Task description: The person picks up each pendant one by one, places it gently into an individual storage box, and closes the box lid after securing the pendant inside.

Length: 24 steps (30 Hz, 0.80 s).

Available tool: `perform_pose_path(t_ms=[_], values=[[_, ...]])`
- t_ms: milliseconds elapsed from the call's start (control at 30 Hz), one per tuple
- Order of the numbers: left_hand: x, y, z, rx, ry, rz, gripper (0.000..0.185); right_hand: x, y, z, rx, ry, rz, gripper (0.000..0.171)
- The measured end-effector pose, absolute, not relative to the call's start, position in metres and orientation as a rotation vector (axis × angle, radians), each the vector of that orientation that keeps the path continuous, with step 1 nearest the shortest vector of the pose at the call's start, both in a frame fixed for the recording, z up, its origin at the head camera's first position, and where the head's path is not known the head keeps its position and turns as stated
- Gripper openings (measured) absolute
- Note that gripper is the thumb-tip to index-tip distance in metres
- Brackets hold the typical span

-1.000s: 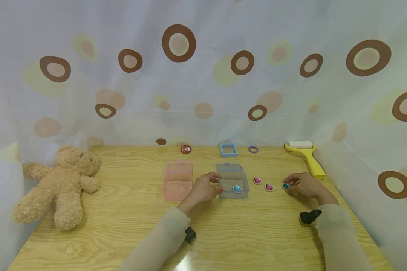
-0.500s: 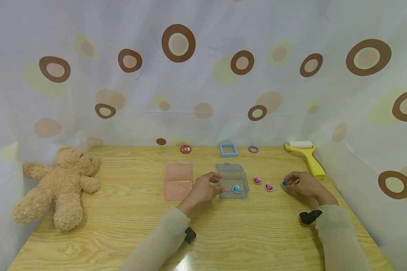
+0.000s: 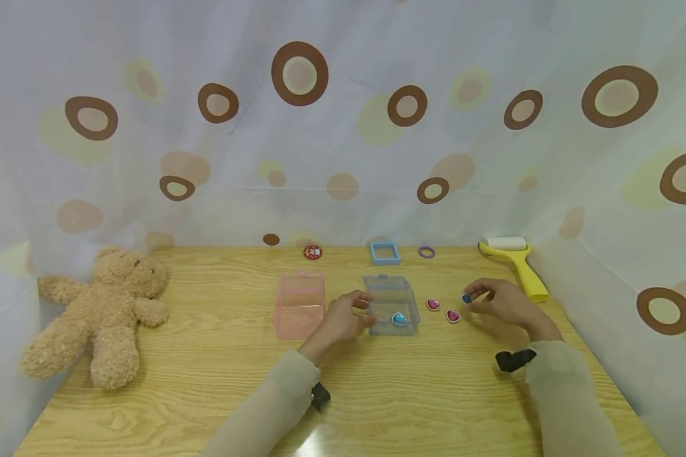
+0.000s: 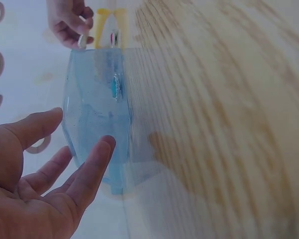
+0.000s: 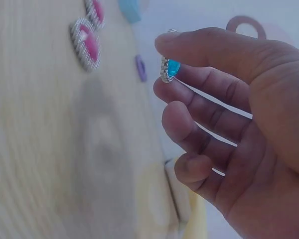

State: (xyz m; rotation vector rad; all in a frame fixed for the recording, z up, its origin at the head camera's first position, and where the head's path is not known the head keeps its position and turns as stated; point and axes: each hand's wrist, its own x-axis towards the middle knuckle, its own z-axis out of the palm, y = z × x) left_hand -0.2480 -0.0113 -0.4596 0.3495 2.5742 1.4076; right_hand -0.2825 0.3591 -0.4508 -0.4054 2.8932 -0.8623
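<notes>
My right hand (image 3: 505,301) pinches a blue heart-shaped gem (image 5: 173,67) with a silver beaded rim between thumb and fingertips, above the table. Below and left of it lie two pink gems with silver rims, the nearer pink gem (image 3: 453,316) and the farther pink gem (image 3: 433,304). A clear bluish box (image 3: 385,295) stands with its lid raised, and another blue gem (image 3: 399,319) lies inside. My left hand (image 3: 343,319) is at the box's left side, fingers apart and loosely bent; whether they touch it I cannot tell.
An open pink box (image 3: 300,320) stands left of the bluish one. Along the back edge are a red round badge (image 3: 312,252), a blue square frame (image 3: 385,261) and a purple ring (image 3: 427,252). A yellow-handled roller (image 3: 527,273) lies right, a teddy bear (image 3: 111,304) left.
The blue gem has risen off the table in my right hand and moved left and farther back, toward the pink gems. My left hand has stayed in place.
</notes>
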Motion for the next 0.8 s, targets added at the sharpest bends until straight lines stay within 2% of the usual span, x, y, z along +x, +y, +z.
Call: perform_pose_path(t_ms=[800], values=[[-0.248, -0.01, -0.46, 0.328, 2.583, 1.392, 0.043, -0.299, 0.279, -0.438, -0.615, 2.786, -0.945, 0.028]])
